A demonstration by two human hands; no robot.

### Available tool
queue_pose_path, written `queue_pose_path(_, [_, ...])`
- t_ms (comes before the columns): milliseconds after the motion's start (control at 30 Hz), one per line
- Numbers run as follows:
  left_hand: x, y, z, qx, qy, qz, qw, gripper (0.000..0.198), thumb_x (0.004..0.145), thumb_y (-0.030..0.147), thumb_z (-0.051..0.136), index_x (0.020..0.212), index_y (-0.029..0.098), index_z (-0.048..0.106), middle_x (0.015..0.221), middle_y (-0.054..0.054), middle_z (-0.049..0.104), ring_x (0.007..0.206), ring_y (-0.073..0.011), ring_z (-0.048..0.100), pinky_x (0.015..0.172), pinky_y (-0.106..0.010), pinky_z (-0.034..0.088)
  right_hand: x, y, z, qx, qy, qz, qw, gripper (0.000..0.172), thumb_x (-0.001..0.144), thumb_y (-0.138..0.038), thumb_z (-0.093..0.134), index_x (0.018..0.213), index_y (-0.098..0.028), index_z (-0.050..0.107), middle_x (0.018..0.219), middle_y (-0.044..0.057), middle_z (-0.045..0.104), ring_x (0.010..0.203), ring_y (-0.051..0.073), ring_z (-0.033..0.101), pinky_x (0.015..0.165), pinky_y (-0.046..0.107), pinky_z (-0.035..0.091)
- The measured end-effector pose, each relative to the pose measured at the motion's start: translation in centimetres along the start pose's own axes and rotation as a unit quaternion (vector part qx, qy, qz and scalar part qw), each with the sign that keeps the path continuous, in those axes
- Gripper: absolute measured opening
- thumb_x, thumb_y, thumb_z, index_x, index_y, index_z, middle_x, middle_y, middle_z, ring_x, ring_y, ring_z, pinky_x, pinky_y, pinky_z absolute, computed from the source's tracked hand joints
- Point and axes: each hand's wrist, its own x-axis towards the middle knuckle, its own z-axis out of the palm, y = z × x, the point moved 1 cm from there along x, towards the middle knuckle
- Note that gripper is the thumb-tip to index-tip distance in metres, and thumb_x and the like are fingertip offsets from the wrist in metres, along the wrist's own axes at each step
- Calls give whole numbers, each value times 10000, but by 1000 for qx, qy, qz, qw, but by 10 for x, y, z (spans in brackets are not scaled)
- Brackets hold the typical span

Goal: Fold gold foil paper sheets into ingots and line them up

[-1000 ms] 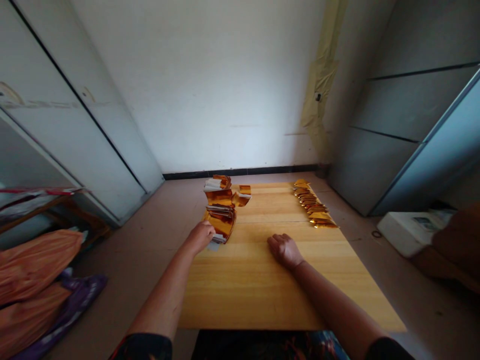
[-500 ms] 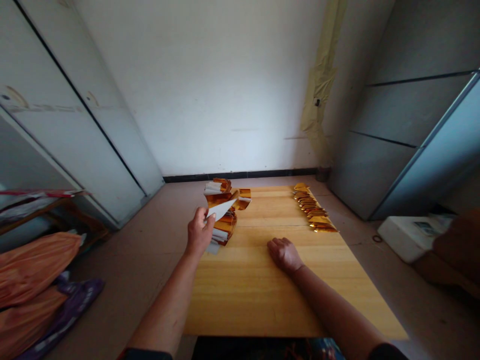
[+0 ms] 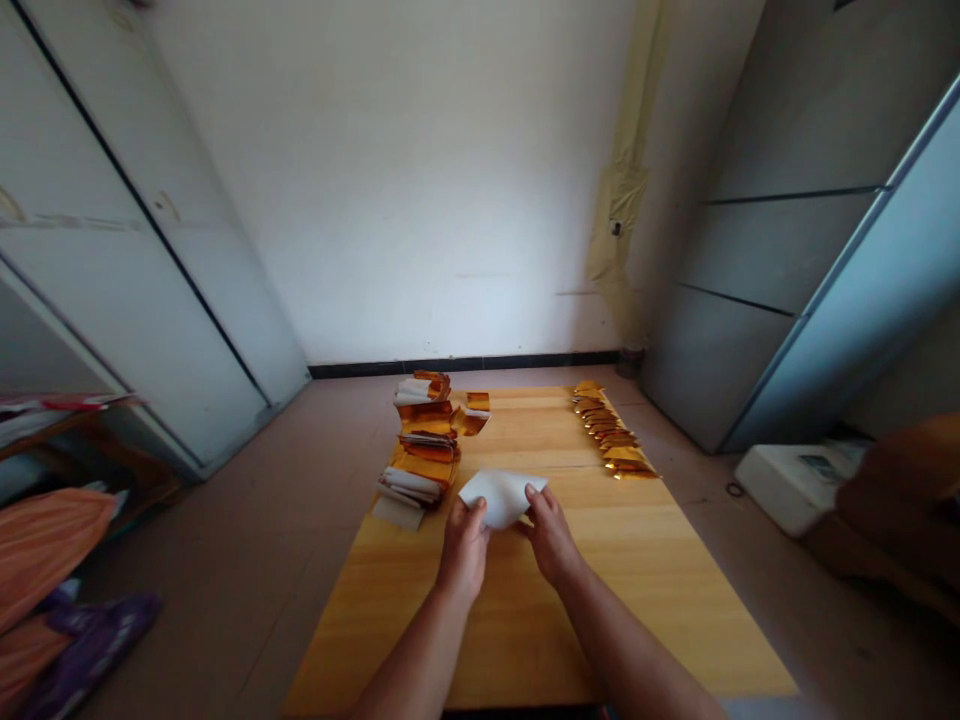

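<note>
A sheet of paper (image 3: 501,498), its pale side up, is held above the middle of the table (image 3: 540,620). My left hand (image 3: 466,540) pinches its left side, thumb on top. On the opposite side my right hand (image 3: 549,525) grips the sheet the same way. Beyond my left hand lies a loose pile of gold foil paper sheets (image 3: 427,455), some with their pale backs showing. A row of folded gold foil pieces (image 3: 611,430) lines the table's far right edge.
Behind the table stands a white wall (image 3: 420,200). A pale cabinet (image 3: 172,260) is at left and a grey refrigerator (image 3: 742,260) at right. Orange and purple bags (image 3: 82,640) lie at lower left; a white box (image 3: 787,490) sits on the floor at right.
My left hand has brought the sheet from the pile toward me and to the right. My right hand has left the tabletop and taken hold of its right side.
</note>
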Motion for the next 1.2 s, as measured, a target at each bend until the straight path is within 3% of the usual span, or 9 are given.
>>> queue_pose_path(133, [-14,-16,-5,31,15,-71,997,466,628,422,732,977,189,529,953,-71,676,819,-194,666,666,-275,520,21,-8,-15,56,83,-18,995,715,561,-399,749,1193,-225,464,834,1,648,716,173,598,604,262,474])
queue_pose_path(300, [-32,-26,-15,179,39,-108,977,400,577,380,741,839,187,507,630,2,613,512,-148,611,439,-218,461,38,-8,-31,-176,120,-63,975,795,602,-317,691,1319,-182,377,709,-33,591,593,150,557,531,245,443])
queue_pose_path(467, [-48,-16,-23,290,-6,-165,943,772,548,241,717,1246,197,391,605,28,626,385,-122,562,357,-167,361,38,6,-37,-508,26,-196,838,495,710,-234,572,1202,-212,527,909,34,660,777,171,619,717,283,478])
queue_pose_path(567, [-53,-5,-33,359,-42,-197,911,937,604,258,689,1412,225,215,546,59,600,352,-113,528,354,-162,319,34,8,-37,-576,-69,-225,783,325,727,-184,536,1039,-199,626,1017,76,665,892,190,622,801,309,469])
queue_pose_path(700, [-45,13,-51,450,-51,-127,882,505,684,396,644,1140,185,590,514,37,571,403,-120,525,393,-193,326,28,-3,-35,-445,-109,-163,874,284,653,-182,589,927,-203,662,957,50,686,885,199,613,818,330,469])
queue_pose_path(833, [-28,20,-50,446,-10,-33,894,463,704,403,642,1120,202,606,597,14,621,630,-177,621,570,-236,429,19,-14,-28,-162,-135,-42,977,309,604,-290,691,898,-205,648,817,8,670,652,151,574,608,275,459])
queue_pose_path(1000, [-17,-1,-32,288,-31,-54,956,564,724,401,633,1226,171,513,779,-23,673,732,-172,629,642,-239,459,14,-13,-23,-121,-144,-7,982,343,535,-265,732,862,-201,650,798,-3,656,630,134,554,597,267,442])
queue_pose_path(1100, [-11,-14,-28,292,-33,-24,956,578,694,239,624,1251,159,493,656,25,621,556,-126,556,551,-217,423,21,-6,-31,-239,-115,-57,963,326,538,-214,682,862,-196,656,821,9,664,747,176,587,658,289,462])
queue_pose_path(1200, [-3,-19,-27,366,-29,61,928,519,683,105,548,1191,208,570,724,11,643,625,-135,578,630,-237,457,29,0,-41,-367,-76,-126,918,374,565,-155,610,934,-203,648,930,29,661,825,186,593,718,306,482])
